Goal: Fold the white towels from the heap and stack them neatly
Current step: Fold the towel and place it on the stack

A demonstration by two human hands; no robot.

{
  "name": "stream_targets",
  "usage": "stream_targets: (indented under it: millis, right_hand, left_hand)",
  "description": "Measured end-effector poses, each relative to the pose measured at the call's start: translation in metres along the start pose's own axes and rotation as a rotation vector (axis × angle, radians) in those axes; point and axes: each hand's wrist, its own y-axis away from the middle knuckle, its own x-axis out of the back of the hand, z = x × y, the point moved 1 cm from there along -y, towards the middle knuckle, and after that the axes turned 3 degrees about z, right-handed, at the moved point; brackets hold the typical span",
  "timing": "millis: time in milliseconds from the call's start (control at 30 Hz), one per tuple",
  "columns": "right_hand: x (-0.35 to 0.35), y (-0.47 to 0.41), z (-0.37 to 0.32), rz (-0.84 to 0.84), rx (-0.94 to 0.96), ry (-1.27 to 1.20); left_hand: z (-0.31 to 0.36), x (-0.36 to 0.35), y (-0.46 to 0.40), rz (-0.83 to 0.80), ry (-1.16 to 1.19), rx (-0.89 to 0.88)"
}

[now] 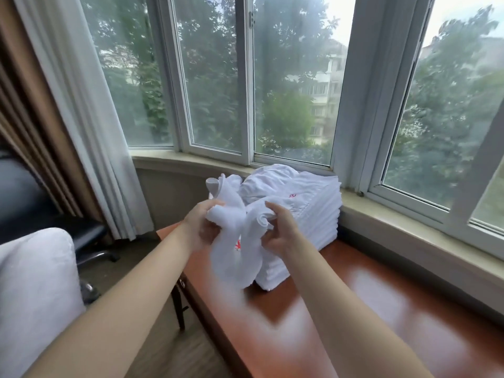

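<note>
Towel (237, 257) bunched in both grips, left hand (200, 227), right hand (281, 233); stack (313, 214) behind, near table (354, 309) edge

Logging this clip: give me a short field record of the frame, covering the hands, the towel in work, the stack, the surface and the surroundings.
left hand: left hand grips one bunched end of the held towel
right hand: right hand holds the other end, rolled in its grip
held towel: white, crumpled, sagging between the hands, red mark showing, not yet folded
stack: folded towel stack on the table, loose towels heaped on it
surface: reddish wooden table beside the window sill
surroundings: curtain at left, window behind
</note>
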Motion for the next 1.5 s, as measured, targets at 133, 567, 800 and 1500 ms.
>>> stream_targets:
  millis: [133,567,800,1500]
  right_hand:
    - [-0.034,-0.06,-0.018,-0.084,-0.053,-0.087]
    - [-0.1,-0.202,-0.065,0.043,0.073,-0.263]
    - [-0.148,-0.29,-0.073,0.187,0.248,-0.378]
    - [-0.152,-0.348,-0.088,0.393,0.497,-0.526]
  left_hand:
    - [0.043,0.013,-0.06,0.164,-0.068,-0.029]
    - [0.117,0.062,-0.249,-0.014,-0.079,-0.01]
    - [0.15,0.088,-0.364,-0.247,-0.171,0.017]
    - [0.166,0.039,-0.458,-0.678,-0.111,0.342]
